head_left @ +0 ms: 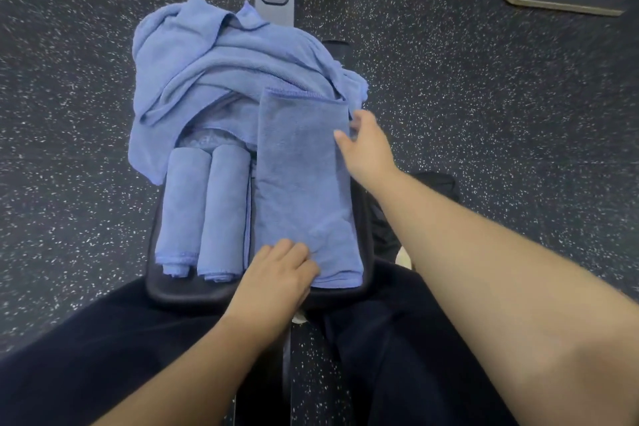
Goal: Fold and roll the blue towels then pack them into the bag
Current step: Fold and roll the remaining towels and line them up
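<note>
Towels crowd the counter [179, 290]: two rolled towels [204, 211] beside one folded towel [301, 190], loose pile [221, 59] behind. Left hand [276, 273] presses its near end, fingers together; right hand [366, 145] spread at its edge.

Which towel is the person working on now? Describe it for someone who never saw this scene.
Find the black bench pad between the person's knees. On its right side lies a flat folded towel, under both hands. The two rolled towels beside it are tubes; the pile behind is crumpled.

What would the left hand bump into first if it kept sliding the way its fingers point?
The left hand already rests on the flat folded blue towel; sliding on, it would probably just meet more of that towel.
</note>
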